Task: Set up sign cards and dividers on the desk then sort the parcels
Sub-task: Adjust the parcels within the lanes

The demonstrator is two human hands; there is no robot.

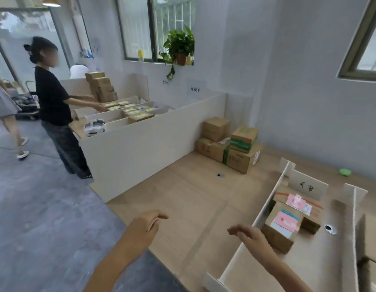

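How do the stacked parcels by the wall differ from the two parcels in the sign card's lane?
The stack stands on open desk outside the dividers; the lane parcels lie between dividers, in front of the sign card. The stack is two layers high with green tape; the lane parcels show pink labels on top. All are brown cardboard boxes.

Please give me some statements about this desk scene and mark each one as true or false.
1. Two parcels with pink labels lie in the compartment in front of the sign card. True.
2. The right hand grips a parcel. False: its fingers are relaxed by the divider and hold nothing.
3. The parcel stack by the wall stands on the floor. False: it stands on the desk.
4. The potted plant stands on the windowsill. True.
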